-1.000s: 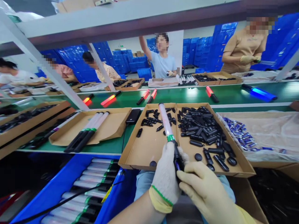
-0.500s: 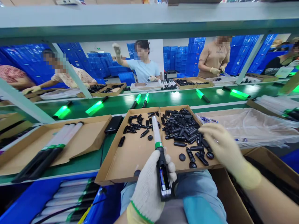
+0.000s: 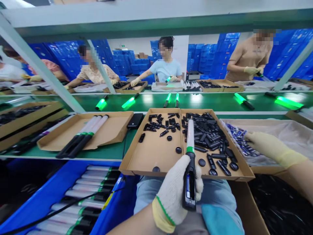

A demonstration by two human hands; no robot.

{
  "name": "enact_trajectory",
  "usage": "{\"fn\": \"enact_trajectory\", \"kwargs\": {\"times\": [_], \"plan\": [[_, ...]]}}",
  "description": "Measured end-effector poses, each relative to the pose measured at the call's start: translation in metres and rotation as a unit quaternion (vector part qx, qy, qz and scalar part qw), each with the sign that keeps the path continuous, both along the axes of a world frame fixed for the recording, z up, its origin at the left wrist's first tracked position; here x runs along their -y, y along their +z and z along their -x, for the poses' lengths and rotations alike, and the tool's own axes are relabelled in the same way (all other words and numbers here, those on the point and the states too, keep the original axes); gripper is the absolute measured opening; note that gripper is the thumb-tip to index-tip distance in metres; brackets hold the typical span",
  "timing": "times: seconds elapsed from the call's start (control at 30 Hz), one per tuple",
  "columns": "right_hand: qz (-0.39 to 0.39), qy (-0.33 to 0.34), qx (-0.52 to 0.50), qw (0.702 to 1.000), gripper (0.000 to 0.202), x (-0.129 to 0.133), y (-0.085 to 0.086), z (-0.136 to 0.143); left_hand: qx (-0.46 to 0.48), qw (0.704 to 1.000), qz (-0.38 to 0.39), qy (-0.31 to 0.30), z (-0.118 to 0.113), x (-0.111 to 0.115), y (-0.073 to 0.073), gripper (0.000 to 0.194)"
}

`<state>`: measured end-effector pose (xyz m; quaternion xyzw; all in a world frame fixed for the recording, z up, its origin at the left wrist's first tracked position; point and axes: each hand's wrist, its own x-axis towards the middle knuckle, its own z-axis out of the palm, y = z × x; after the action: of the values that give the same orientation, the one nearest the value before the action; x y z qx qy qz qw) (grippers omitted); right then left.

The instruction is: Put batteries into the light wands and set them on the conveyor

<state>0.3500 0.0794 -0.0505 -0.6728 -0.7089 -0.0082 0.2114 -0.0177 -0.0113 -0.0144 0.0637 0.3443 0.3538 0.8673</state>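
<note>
My left hand [image 3: 178, 189], in a white knit glove over a yellowish one, is closed around the black handle of a light stick [image 3: 190, 143]. The stick has a clear tube and a green band, and points away from me. Its battery compartment faces up, uncovered, with a blue-and-silver battery [image 3: 188, 186] inside. My right hand [image 3: 266, 145], in a thin yellowish glove, reaches into the plastic-lined tray [image 3: 281, 125] at right. Its fingertips, drawn together, touch a heap of blue-and-silver batteries [image 3: 238, 140]; whether they grip one is hidden.
A cardboard tray [image 3: 146, 156] of black plastic parts [image 3: 202, 130] lies before me. Left are another tray [image 3: 119, 125] with light sticks and a blue bin [image 3: 117, 195] of more sticks. Lit green sticks lie on the green belt [image 3: 149, 101]. Co-workers sit or stand opposite.
My right hand has moved from above the black parts into the battery heap at right. The view has turned left. My left hand keeps its hold on the light stick.
</note>
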Motion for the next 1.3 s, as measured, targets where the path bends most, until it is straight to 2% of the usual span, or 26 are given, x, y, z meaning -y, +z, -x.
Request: {"fn": "enact_trajectory", "kwargs": {"times": [0.07, 0.1, 0.13, 0.17, 0.23, 0.27, 0.33, 0.37, 0.53, 0.63, 0.7, 0.77, 0.83, 0.9, 0.97, 1.07, 1.17, 1.3], "plan": [[-0.024, 0.012, -0.008, 1.000, 0.013, 0.019, 0.015, 0.021, -0.010, 1.000, 0.017, -0.014, -0.001, 0.000, 0.001, 0.033], [-0.045, 0.019, -0.016, 0.999, 0.019, 0.033, 0.023, 0.039, -0.018, 1.000, 0.018, -0.016, -0.002, 0.000, 0.001, 0.034], [-0.100, 0.024, -0.045, 0.994, 0.024, 0.050, 0.031, 0.061, -0.028, 0.999, 0.017, -0.016, -0.003, 0.000, 0.002, 0.035], [-0.134, 0.060, -0.068, 0.987, 0.022, 0.068, 0.039, 0.086, -0.039, 0.999, 0.015, -0.010, -0.005, 0.000, 0.002, 0.034], [-0.167, 0.221, -0.069, 0.958, 0.017, 0.101, 0.055, 0.137, -0.044, 0.999, -0.007, 0.020, -0.009, 0.000, 0.001, 0.027], [-0.179, 0.281, -0.071, 0.940, 0.016, 0.113, 0.061, 0.159, -0.038, 0.998, -0.023, 0.043, -0.011, 0.001, 0.000, 0.023], [-0.185, 0.352, -0.076, 0.915, 0.017, 0.126, 0.069, 0.190, -0.024, 0.995, -0.053, 0.077, -0.012, 0.002, -0.001, 0.018], [-0.178, 0.364, -0.086, 0.910, 0.017, 0.128, 0.070, 0.198, -0.022, 0.994, -0.062, 0.083, -0.011, 0.002, -0.002, 0.021], [-0.073, 0.379, -0.179, 0.905, 0.029, 0.127, 0.061, 0.197, -0.048, 0.991, -0.107, 0.071, -0.006, 0.002, -0.004, 0.057], [-0.032, 0.377, -0.158, 0.912, 0.033, 0.129, 0.060, 0.197, -0.038, 0.988, -0.130, 0.074, -0.003, 0.003, -0.008, 0.071], [-0.042, 0.383, -0.130, 0.914, 0.035, 0.130, 0.060, 0.202, -0.017, 0.989, -0.113, 0.089, 0.000, 0.004, -0.012, 0.076], [-0.067, 0.384, -0.106, 0.915, 0.037, 0.131, 0.060, 0.208, -0.009, 0.991, -0.081, 0.110, 0.002, 0.004, -0.017, 0.072], [-0.090, 0.389, -0.079, 0.913, 0.037, 0.132, 0.058, 0.212, -0.016, 0.992, -0.058, 0.112, 0.003, 0.004, -0.020, 0.057], [-0.107, 0.402, -0.055, 0.908, 0.035, 0.133, 0.056, 0.212, -0.029, 0.993, -0.061, 0.095, 0.003, 0.003, -0.021, 0.039], [-0.109, 0.412, -0.045, 0.903, 0.028, 0.132, 0.057, 0.210, -0.047, 0.992, -0.076, 0.086, 0.001, 0.002, -0.020, 0.030], [-0.120, 0.383, -0.074, 0.913, 0.018, 0.130, 0.061, 0.205, -0.072, 0.991, -0.081, 0.079, -0.001, 0.001, -0.014, 0.031], [-0.153, 0.356, -0.097, 0.917, 0.015, 0.124, 0.062, 0.206, -0.080, 0.991, -0.074, 0.072, -0.002, 0.001, -0.007, 0.033], [-0.204, 0.367, -0.012, 0.907, 0.027, 0.117, 0.054, 0.214, -0.091, 0.989, -0.074, 0.088, 0.002, 0.002, -0.005, 0.031]]}}
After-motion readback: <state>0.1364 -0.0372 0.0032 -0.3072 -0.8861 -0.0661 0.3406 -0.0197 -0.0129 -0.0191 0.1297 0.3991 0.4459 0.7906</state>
